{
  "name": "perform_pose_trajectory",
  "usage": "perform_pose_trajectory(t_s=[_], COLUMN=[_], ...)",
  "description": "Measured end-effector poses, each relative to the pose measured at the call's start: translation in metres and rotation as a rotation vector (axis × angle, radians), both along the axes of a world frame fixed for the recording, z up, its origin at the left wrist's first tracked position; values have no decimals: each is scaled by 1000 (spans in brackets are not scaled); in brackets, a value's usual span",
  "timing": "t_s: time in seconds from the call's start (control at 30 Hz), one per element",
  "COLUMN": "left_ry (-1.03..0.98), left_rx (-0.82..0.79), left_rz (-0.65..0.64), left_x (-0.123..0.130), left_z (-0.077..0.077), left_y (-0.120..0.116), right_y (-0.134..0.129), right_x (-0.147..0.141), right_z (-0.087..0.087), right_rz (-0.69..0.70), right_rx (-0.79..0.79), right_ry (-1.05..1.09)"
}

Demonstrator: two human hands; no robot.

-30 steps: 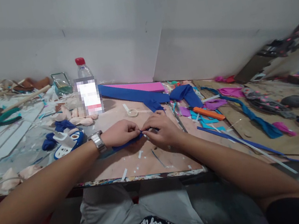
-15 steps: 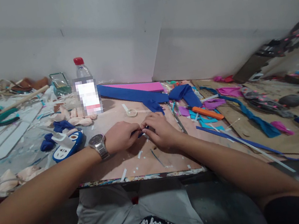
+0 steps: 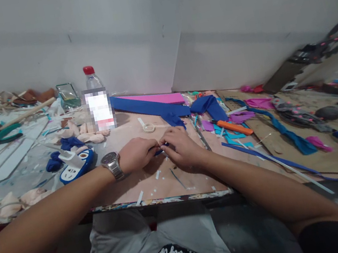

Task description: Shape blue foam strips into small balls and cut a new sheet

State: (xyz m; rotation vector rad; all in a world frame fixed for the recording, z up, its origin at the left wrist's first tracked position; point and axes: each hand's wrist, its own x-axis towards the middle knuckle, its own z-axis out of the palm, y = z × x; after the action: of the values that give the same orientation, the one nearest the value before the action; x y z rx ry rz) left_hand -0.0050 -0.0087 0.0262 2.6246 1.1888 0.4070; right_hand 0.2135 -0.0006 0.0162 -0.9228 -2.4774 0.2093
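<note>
My left hand (image 3: 139, 154) and my right hand (image 3: 181, 147) meet over the middle of the work board, fingertips nearly touching. Both pinch a small dark blue piece (image 3: 159, 151), which looks like paper or cloth; the fingers cover most of it. Just beyond the hands lies a roll of clear tape (image 3: 148, 127). A crumpled blue strip (image 3: 173, 119) rests behind my right hand, in front of a long flat blue strip (image 3: 145, 105). Small white scraps (image 3: 158, 174) and a thin dark sliver (image 3: 177, 178) are scattered on the board nearer to me.
Left of my arm stand a blue-and-white power strip (image 3: 76, 167) with a plugged-in charger, and a red-capped bottle (image 3: 90, 77). Green-handled pliers (image 3: 5, 134) lie far left. An orange utility knife (image 3: 234, 127) sits among coloured scraps on the right, near a long blue strip (image 3: 269, 160).
My fingers have shifted very slightly around the blue piece, and a little more of its blue shows between them. Nothing else has visibly moved.
</note>
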Motion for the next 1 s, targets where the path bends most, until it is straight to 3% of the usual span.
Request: perform_pose_trajectory(t_s=[0.47, 1.0], left_ry=[-57, -214], left_rx=[2, -118], left_rz=[13, -5], left_x=[-2, -4], left_z=[1, 7], left_y=[1, 1], right_y=[5, 7], right_x=[2, 5], right_z=[-2, 0], right_rz=[-23, -44], right_rx=[10, 27], right_ry=[56, 87])
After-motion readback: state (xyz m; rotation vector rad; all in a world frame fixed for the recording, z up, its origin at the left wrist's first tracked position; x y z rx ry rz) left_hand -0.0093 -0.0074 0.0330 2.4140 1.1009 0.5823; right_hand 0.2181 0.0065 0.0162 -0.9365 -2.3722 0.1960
